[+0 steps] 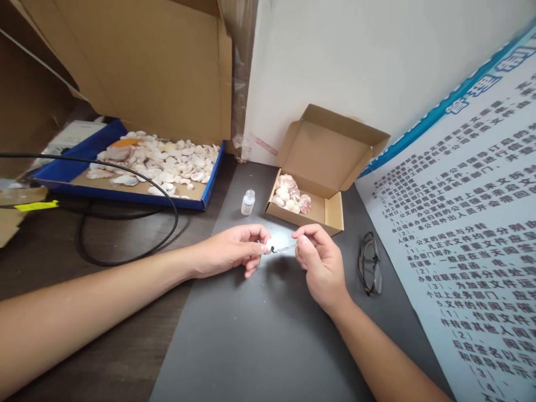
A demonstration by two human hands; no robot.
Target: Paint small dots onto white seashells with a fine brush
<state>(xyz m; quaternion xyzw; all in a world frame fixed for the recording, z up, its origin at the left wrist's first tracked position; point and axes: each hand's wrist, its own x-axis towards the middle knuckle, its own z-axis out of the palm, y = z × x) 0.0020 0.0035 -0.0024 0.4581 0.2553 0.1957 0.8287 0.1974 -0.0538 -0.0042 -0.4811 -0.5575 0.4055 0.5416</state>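
Between the thumb and fingers of my left hand (234, 249) is a small white shell (269, 245). My right hand (320, 265) pinches a thin, pale stick-like tool (287, 248), which reaches left toward the shell. A small black tip (272, 249) shows at the shell's edge; whether it belongs to the tool or the shell I cannot tell. Just beyond my left hand stands a small clear bottle (248, 202) with a white label, upright. Past both hands, an open cardboard box (304, 219) holds several pink and white shells (288, 195).
At the left, a blue-edged tray (167, 201) holds many pale shells (167, 159). A black cable (125, 262) loops before it. Folded glasses (370, 265) lie right of my right hand. A printed poster (473, 212) covers the right side. A grey mat (251, 346) lies under my hands.
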